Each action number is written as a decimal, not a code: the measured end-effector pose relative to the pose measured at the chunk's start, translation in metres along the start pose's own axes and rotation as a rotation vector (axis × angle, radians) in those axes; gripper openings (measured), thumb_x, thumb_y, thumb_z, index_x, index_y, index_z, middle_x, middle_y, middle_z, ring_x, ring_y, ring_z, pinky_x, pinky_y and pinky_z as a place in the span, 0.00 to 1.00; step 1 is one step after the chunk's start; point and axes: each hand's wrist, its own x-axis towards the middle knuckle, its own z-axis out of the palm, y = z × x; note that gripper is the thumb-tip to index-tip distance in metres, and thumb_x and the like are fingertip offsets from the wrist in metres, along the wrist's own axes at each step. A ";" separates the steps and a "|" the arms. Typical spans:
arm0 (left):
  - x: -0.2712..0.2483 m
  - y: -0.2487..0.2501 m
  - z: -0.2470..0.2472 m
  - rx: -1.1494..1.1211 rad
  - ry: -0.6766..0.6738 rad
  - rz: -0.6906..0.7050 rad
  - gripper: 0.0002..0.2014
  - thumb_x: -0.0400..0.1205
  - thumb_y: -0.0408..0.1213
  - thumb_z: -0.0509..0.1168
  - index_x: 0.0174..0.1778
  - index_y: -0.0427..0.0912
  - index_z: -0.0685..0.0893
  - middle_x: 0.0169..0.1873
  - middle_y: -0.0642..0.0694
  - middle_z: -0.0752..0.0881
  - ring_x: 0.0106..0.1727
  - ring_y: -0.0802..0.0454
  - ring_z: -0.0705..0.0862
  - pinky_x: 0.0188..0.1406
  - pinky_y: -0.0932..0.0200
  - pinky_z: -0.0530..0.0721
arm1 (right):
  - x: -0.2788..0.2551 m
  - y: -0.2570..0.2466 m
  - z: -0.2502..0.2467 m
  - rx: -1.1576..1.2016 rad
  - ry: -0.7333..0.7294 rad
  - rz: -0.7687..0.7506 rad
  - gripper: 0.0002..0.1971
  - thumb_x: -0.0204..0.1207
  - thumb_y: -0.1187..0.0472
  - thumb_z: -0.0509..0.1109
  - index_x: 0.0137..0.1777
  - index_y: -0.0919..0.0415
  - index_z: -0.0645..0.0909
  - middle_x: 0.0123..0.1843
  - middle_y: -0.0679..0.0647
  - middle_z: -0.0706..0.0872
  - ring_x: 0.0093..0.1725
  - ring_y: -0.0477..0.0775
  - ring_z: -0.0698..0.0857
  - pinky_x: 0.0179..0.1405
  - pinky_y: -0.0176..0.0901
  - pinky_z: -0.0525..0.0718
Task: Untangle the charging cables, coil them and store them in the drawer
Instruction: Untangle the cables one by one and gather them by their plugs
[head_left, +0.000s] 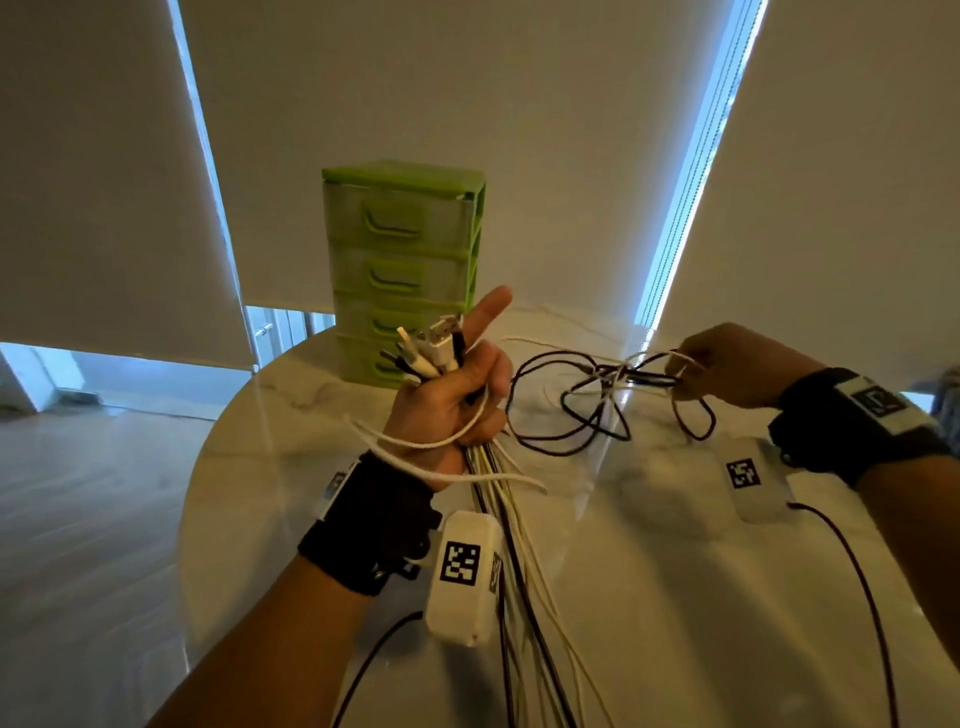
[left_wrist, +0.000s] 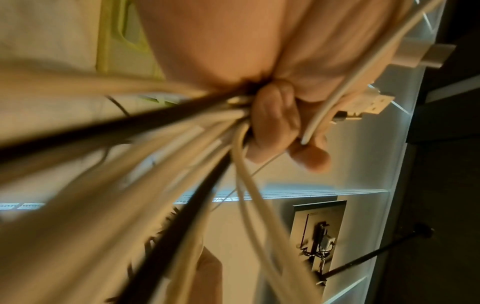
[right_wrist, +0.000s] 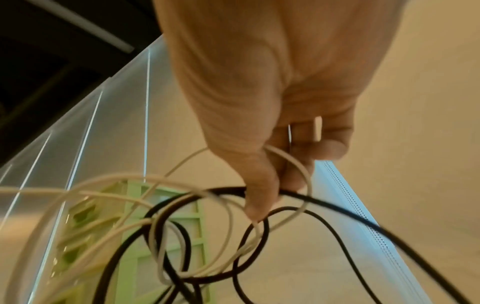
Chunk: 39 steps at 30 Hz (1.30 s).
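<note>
My left hand (head_left: 457, 395) is raised above the round marble table (head_left: 675, 597) and grips a bundle of white and black charging cables (head_left: 498, 519), its index finger sticking up. Several USB plugs (head_left: 431, 345) fan out above the fist; the strands hang down past my wrist. In the left wrist view the curled fingers (left_wrist: 275, 123) clamp the cables (left_wrist: 182, 144). My right hand (head_left: 727, 364) pinches a knot of black and white loops (head_left: 613, 395) held above the table; in the right wrist view the thumb and fingers (right_wrist: 259, 197) hold the black cable (right_wrist: 337, 205).
A green drawer unit (head_left: 402, 270) with several translucent drawers, all closed, stands at the table's far edge behind my left hand. A thin white cable (head_left: 550, 317) trails on the table behind the tangle. Window blinds hang behind; the floor lies to the left.
</note>
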 end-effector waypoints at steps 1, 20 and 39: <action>0.000 0.000 0.000 -0.015 -0.016 0.032 0.22 0.81 0.35 0.66 0.71 0.49 0.75 0.26 0.49 0.79 0.17 0.64 0.65 0.13 0.72 0.66 | 0.003 0.003 0.000 0.022 0.062 -0.005 0.06 0.70 0.59 0.80 0.44 0.53 0.86 0.47 0.55 0.88 0.44 0.50 0.81 0.48 0.44 0.74; 0.003 -0.010 0.006 0.207 0.177 -0.132 0.14 0.78 0.45 0.63 0.54 0.46 0.87 0.39 0.45 0.88 0.15 0.62 0.62 0.13 0.68 0.61 | -0.045 -0.086 0.002 0.230 -0.266 -0.283 0.05 0.79 0.57 0.70 0.48 0.52 0.88 0.40 0.47 0.91 0.39 0.42 0.90 0.43 0.32 0.85; 0.020 -0.039 0.027 0.665 0.271 -0.147 0.10 0.68 0.30 0.79 0.36 0.42 0.83 0.37 0.42 0.88 0.45 0.48 0.89 0.51 0.51 0.88 | -0.067 -0.084 -0.040 0.875 0.247 -0.571 0.07 0.81 0.63 0.65 0.49 0.59 0.86 0.42 0.57 0.90 0.44 0.58 0.91 0.44 0.45 0.90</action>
